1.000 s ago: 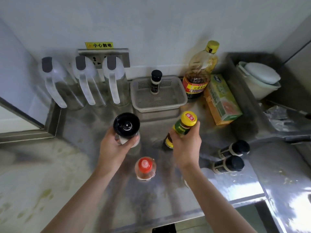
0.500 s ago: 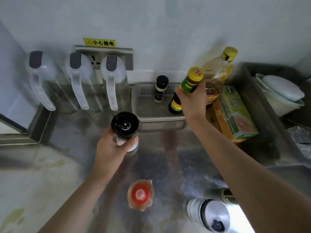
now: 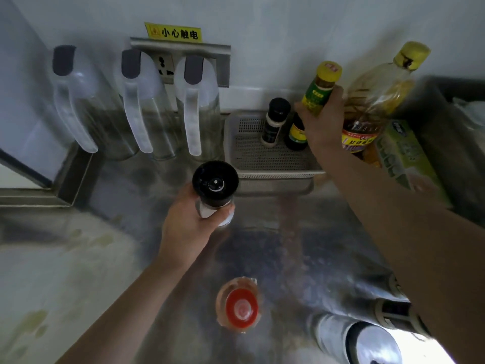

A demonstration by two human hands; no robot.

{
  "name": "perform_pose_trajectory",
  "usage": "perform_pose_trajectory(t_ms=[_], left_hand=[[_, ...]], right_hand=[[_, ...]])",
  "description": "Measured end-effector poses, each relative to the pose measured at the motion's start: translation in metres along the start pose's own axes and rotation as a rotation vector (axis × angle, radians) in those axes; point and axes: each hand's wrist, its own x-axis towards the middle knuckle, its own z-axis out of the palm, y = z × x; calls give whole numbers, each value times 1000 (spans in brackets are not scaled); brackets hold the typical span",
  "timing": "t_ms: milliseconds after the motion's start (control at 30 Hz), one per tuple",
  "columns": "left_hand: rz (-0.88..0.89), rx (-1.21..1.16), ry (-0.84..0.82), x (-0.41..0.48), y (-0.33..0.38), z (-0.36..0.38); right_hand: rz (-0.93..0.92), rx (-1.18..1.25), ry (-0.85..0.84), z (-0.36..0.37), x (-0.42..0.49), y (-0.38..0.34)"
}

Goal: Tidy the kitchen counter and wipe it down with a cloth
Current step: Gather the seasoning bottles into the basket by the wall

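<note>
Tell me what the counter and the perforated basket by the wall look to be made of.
Counter: likely stainless steel, dull-shiny and smeared; it throws blurry reflections. Basket: seemingly matte pale-grey plastic, judging by its moulded rim and finely perforated floor.

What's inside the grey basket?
A black-capped shaker stands at the back, beside it the yellow-capped bottle that the right hand grips. The forearm covers the right corner of the basket, so anything there is hidden.
</note>
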Motion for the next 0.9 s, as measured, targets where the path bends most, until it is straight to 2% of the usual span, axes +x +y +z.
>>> perform_pose_trajectory(t_ms=[133, 233, 367, 433, 567, 700, 900], left_hand=[[39, 56, 7, -1, 17, -7], [112, 16, -47, 10, 49, -14], [219, 37, -26, 44, 90, 4], [219, 27, 6, 62, 90, 21], [157, 37, 58, 94, 73, 50], [24, -10, 59, 119, 61, 63], [46, -5, 35, 138, 52, 81]], right_hand=[[88, 10, -115, -4, -8, 15], [75, -3, -188, -10, -8, 24], [69, -64, -190, -16, -12, 28], [51, -118, -185, -15, -19, 30], [49, -167, -278, -11, -33, 30], [-14, -200, -160, -10, -48, 28], [-44, -248, -115, -2, -55, 29]])
